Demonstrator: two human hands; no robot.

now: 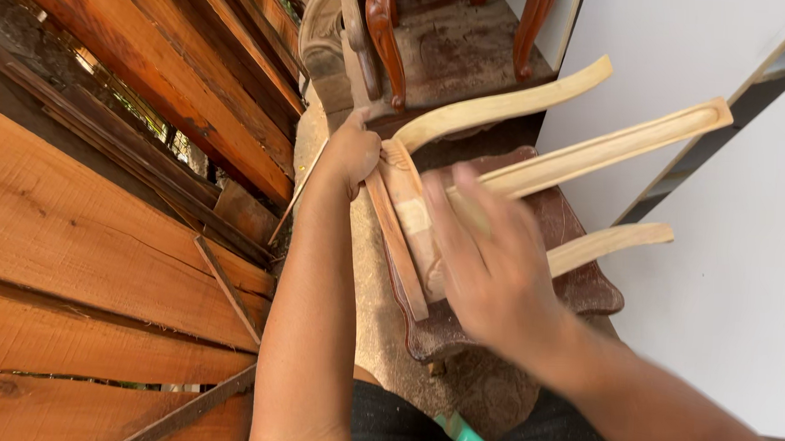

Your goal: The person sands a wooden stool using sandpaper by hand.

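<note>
Our left hand (351, 153) grips the end of the pale wooden frame (536, 156), fingers closed round it. The frame lies on the dark tabletop (583, 291). Our right hand (488, 260) is blurred over the carved rail (414, 226); we cannot tell its grasp. Risk: the overhanging curved slats (612, 243) could tip the frame if the left grip loosens.

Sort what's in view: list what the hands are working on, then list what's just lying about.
In hand:
left hand
right hand
pale carved wooden piece
pale curved slats
dark wooden stool

Lying about:
reddish planks
dark turned furniture legs
white panel
</note>
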